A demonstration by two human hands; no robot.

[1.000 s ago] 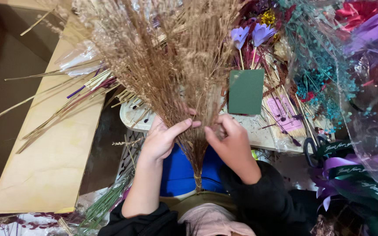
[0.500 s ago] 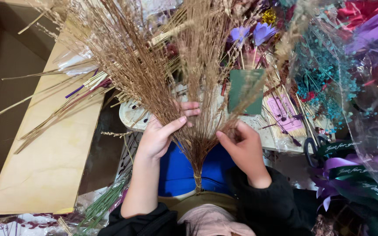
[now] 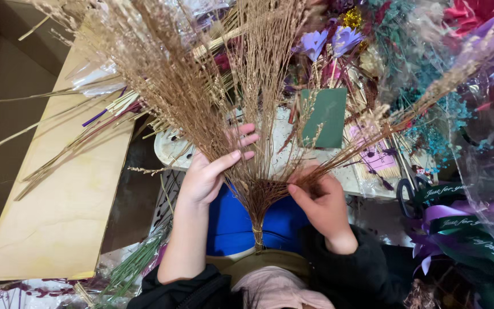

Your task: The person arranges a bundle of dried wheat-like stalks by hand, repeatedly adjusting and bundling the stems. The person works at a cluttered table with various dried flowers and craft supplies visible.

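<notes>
Pale plywood makes up the long board (image 3: 58,212) lying at the left, with loose dried stalks (image 3: 70,143) and clear wrapping strewn over its far end; dark floor shows beside it. Ahead is a crowded white surface (image 3: 170,150) holding a dark green card (image 3: 326,117), purple paper flowers (image 3: 328,41), teal dried sprigs (image 3: 430,114) and black-handled scissors (image 3: 408,191), while purple and green ribbon (image 3: 458,223) spills at the right. Green stems (image 3: 135,263) lie low at the left.

The bundle of dried brown grass (image 3: 230,103) stands in the middle, just in front of the person's body. Its long axis runs from the tied stem end, which points down toward the person, up and away to the feathery tips, which fan wide to the upper left and upper right. The left hand (image 3: 212,169) lies against the left side of the fan, fingers stretched and loosely curled over the stems, a grip half open. The right hand (image 3: 321,200) has its thumb and fingers pinched tight on a few stems at the right side, near the tied base.
</notes>
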